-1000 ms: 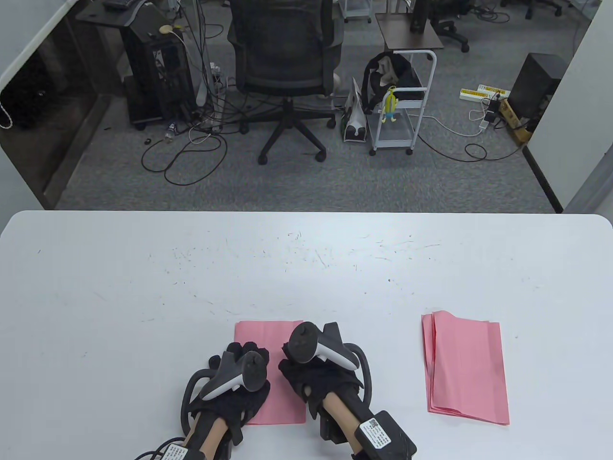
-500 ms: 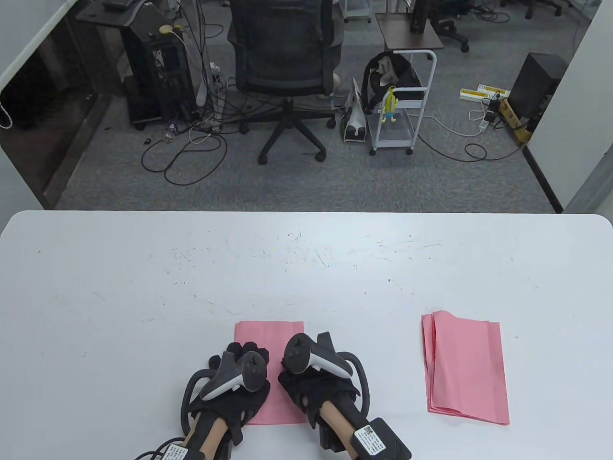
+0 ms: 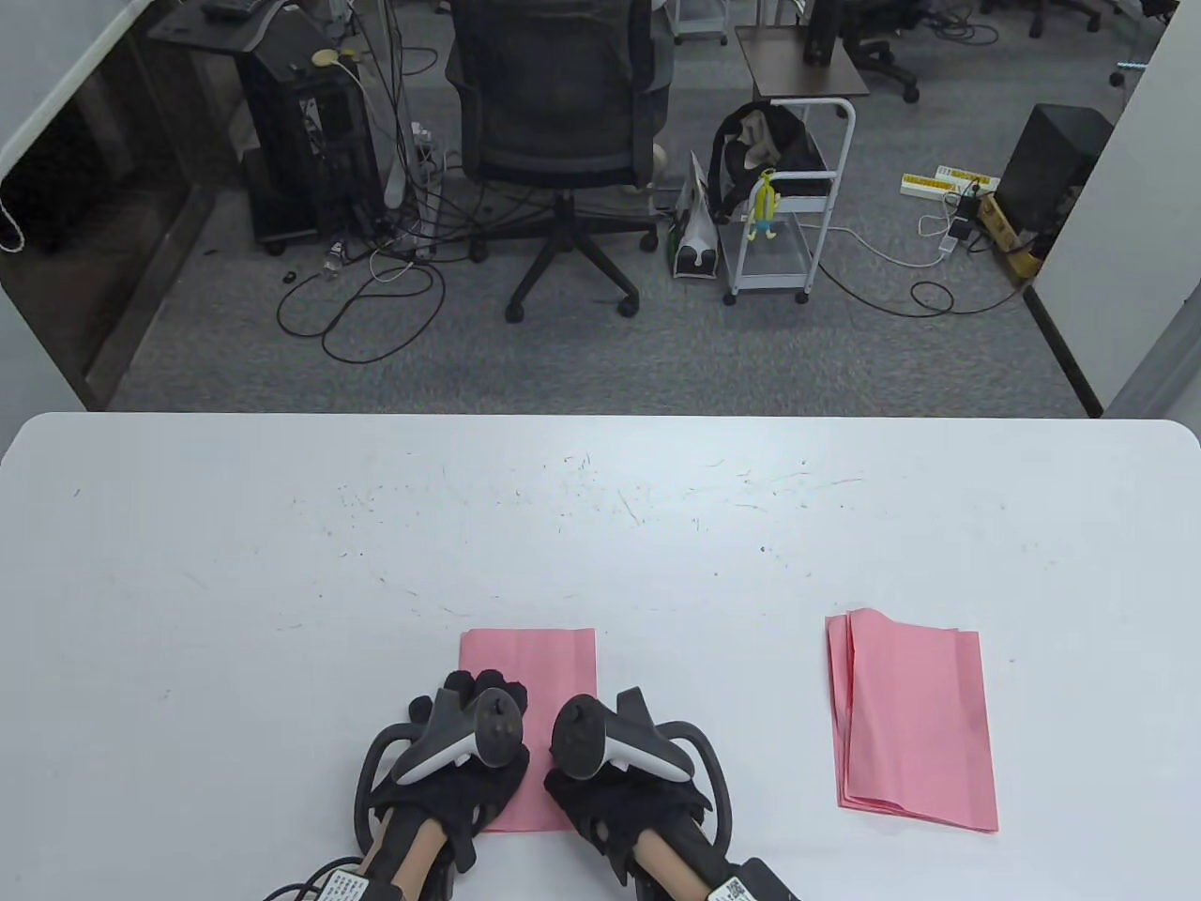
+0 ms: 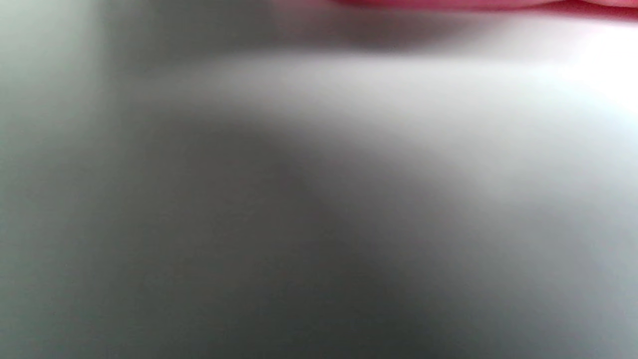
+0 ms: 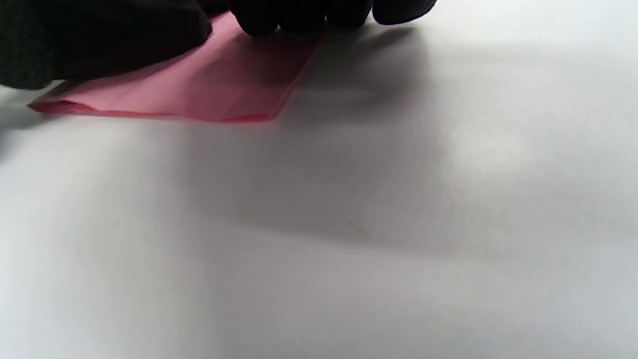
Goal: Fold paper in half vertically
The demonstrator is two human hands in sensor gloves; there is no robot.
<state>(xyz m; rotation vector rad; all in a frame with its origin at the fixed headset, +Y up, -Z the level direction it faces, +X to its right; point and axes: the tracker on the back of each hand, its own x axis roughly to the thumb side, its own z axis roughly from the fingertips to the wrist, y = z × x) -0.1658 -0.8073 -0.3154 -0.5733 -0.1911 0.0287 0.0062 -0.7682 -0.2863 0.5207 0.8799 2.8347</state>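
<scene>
A pink paper (image 3: pixel 530 657), folded into a narrow upright rectangle, lies on the white table (image 3: pixel 281 563) near the front edge. My left hand (image 3: pixel 469 741) rests flat on its left half, fingers spread. My right hand (image 3: pixel 600 779) presses on its right edge near the lower corner. In the right wrist view the fingertips (image 5: pixel 299 17) press on the paper (image 5: pixel 199 89), whose folded edge lies flat. The left wrist view is a blur of table with a pink strip of paper (image 4: pixel 473 4) at the top.
A stack of folded pink sheets (image 3: pixel 915 723) lies to the right on the table. Beyond the far edge is an office floor with a chair (image 3: pixel 563 141), a white cart (image 3: pixel 788 206) and cables.
My right hand has slid along the paper's right edge toward me, from its upper part down to its lower part. My left hand has stayed put.
</scene>
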